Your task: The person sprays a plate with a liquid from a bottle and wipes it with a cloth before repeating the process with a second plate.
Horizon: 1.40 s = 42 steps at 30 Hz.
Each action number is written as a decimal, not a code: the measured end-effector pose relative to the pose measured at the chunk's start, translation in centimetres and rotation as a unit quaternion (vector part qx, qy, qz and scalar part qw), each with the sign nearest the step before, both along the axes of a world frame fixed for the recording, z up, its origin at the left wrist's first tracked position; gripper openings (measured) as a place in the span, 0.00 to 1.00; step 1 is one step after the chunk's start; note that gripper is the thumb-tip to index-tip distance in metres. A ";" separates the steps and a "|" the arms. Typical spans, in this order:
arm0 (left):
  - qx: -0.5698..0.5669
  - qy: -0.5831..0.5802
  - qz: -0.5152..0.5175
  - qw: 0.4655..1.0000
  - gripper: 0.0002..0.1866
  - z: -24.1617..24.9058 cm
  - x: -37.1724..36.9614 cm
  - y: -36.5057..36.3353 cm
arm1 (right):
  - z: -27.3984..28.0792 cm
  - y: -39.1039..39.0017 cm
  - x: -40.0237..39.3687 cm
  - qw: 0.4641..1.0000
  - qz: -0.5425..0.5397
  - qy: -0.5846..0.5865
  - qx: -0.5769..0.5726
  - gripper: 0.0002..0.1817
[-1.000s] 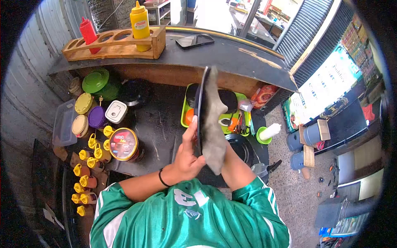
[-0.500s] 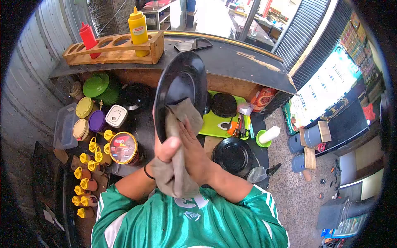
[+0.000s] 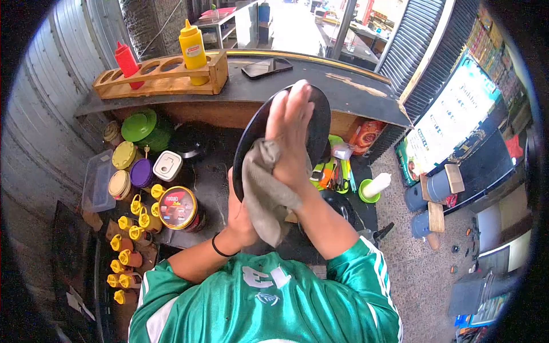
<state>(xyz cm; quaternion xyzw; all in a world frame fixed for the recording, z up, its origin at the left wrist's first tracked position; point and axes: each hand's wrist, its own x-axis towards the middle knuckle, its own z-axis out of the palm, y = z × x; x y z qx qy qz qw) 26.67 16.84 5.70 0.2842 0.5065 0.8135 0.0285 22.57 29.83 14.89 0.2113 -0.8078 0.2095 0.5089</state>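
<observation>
A round black plate [image 3: 256,127] is raised and tilted on edge in front of my chest. My left hand [image 3: 240,217] grips its lower left edge, with most of the fingers hidden behind the plate and cloth. Across the plate's face lies my right hand [image 3: 290,140], fingers stretched upward. Under its palm and thumb side it holds a grey-brown cloth [image 3: 264,191], pressed to the plate and hanging down below it.
Yellow-capped bottles [image 3: 121,243], a round nabati tub [image 3: 178,207] and lidded containers stand at left. A wooden rack [image 3: 160,86] holds red and yellow squeeze bottles on the shelf. At right are a black pan [image 3: 337,206] and a green cup [image 3: 369,192] with a white bottle.
The plate has moved right and slightly down. My right hand has slid up over its face with the cloth, and its fingers now reach near the upper rim.
</observation>
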 end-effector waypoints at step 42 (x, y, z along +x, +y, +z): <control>0.316 -0.120 0.185 0.923 0.26 6.1 -2.9 -1.6 | -15.3 8.2 5.4 0.822 0.137 -0.179 -0.524 0.30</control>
